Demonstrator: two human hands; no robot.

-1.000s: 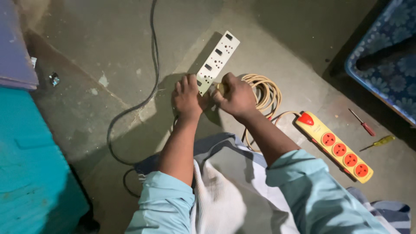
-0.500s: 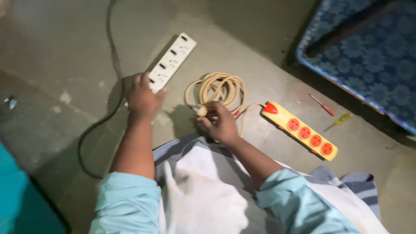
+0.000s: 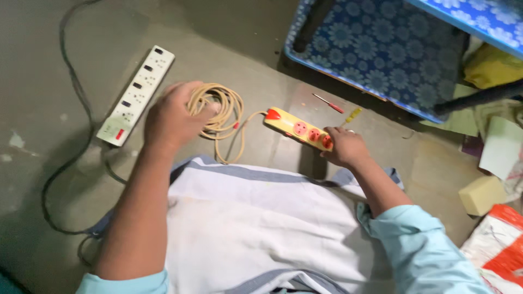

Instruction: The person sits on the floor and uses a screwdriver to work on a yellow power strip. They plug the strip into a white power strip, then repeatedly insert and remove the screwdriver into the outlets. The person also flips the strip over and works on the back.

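- the yellow power strip [image 3: 297, 128] lies on the floor, its long axis running from 10 o'clock to 4 o'clock; its 4 o'clock end sits under the right hand [image 3: 344, 148], which is clamped on it.
- the left hand [image 3: 170, 118] rests spread on the coiled cord [image 3: 218, 109], at 9 o'clock of the strip; whether it grips the coil, i cannot tell.
- the hands are well apart, joined by the cord.
- a white power strip [image 3: 136, 95] lies at 9 o'clock of the left hand.
- bare grey floor [image 3: 229, 43]; 2 screwdrivers [image 3: 328, 103] and a blue flowered mat [image 3: 376, 49] at 1 o'clock.
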